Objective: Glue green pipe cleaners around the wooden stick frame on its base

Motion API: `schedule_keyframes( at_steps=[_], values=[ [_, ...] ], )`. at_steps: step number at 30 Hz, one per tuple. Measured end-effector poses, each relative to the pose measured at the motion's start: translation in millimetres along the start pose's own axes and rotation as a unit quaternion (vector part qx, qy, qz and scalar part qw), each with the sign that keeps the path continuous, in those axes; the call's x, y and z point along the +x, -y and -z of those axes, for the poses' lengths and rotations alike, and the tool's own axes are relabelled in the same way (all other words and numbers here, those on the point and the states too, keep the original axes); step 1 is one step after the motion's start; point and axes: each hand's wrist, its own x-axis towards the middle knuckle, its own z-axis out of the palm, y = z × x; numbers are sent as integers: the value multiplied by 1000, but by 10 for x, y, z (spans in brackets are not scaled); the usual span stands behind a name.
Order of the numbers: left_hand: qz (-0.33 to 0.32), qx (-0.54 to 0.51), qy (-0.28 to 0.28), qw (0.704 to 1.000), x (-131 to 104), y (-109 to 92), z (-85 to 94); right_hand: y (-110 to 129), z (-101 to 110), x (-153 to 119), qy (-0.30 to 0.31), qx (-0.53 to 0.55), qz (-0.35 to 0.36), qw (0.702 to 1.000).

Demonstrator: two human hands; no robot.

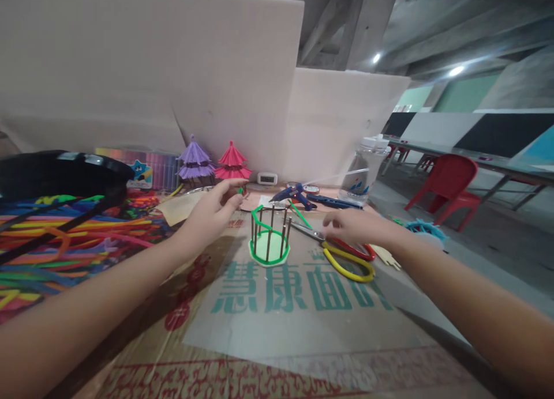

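While the left hand (214, 210) pinches a green stem (240, 189), the right hand (348, 226) lies spread on red-and-yellow scissors (346, 255).

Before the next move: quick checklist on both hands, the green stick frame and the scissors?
1. Left hand pinching a small green piece at the fingertips: ok.
2. Right hand resting on the scissors, near the pivot; closed grip: cannot tell.
3. Green stick frame upright on the cardboard, with neither hand touching it: ok.
4. Scissor blades shut: cannot tell, the hand covers them.
5. Glue gun lying behind the frame, out of both hands: ok.
6. Pipe cleaner pile apart from the frame: ok.
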Motion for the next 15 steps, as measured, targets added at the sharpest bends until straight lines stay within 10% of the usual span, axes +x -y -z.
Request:
schedule_keyframes(
  at_steps=[6, 15],
  values=[
    [96, -57, 18, 994, -190, 461, -274, -50, -48, 610, -92, 97, -71, 988],
    [47, 14, 101, 994, -394, 402, -290, 8, -453, 1141, -91, 208, -58, 972]
  ],
)
